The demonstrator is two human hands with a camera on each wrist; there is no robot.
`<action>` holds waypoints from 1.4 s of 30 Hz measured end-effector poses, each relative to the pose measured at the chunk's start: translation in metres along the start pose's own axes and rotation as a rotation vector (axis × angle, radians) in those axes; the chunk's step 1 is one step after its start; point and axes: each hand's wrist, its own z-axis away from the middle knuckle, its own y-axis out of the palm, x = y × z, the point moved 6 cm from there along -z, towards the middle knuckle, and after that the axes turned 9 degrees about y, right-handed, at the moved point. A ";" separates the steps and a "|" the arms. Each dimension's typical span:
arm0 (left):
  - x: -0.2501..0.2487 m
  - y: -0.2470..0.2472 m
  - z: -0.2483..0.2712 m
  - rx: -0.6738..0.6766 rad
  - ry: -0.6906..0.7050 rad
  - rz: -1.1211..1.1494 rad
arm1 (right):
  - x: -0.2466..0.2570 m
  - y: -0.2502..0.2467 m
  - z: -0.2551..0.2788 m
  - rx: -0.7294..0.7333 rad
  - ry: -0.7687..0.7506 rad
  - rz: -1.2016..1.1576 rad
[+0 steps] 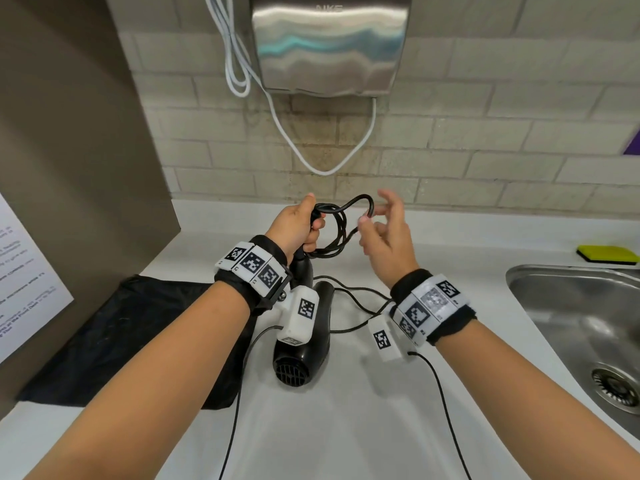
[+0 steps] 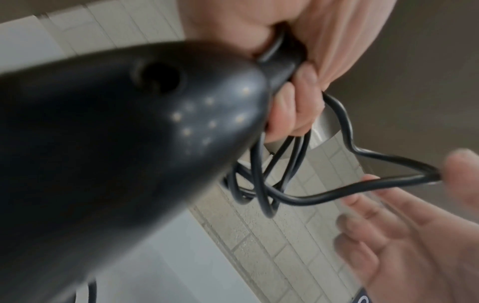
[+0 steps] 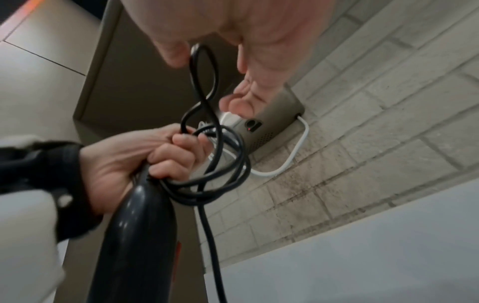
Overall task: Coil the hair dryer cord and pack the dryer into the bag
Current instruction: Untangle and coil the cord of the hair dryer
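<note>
While the left hand (image 1: pixel 298 226) grips the coiled black rubber cord (image 1: pixel 335 226) and dryer handle, right fingers (image 1: pixel 364 223) pinching the fresh loop should lay it flat onto the bundle

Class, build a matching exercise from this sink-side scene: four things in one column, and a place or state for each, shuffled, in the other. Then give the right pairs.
Things:
1. cord
2. bag
3. sponge
4. hand dryer

Places or states:
A. mounted on the tiled wall
B. lying flat on the counter, left of the hair dryer
C. looped in the left hand, the next loop pinched by the right hand
D. on the counter behind the sink

Pairs: 1-C, 2-B, 3-D, 4-A
</note>
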 end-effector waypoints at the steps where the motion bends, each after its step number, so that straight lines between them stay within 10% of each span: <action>1: 0.000 -0.001 0.000 -0.001 -0.002 0.007 | 0.001 -0.003 -0.001 -0.021 -0.016 -0.020; 17: -0.002 0.005 0.003 0.024 0.021 -0.025 | -0.030 0.012 0.007 0.110 0.132 -0.041; 31: -0.005 0.026 0.012 0.337 -0.052 -0.140 | -0.030 0.016 -0.004 0.290 0.103 -0.021; 38: -0.002 0.039 0.017 0.382 -0.022 -0.089 | -0.030 0.008 -0.011 0.043 0.028 0.082; 42: -0.002 0.038 0.015 0.367 0.031 -0.094 | -0.033 0.010 -0.012 0.144 0.091 0.024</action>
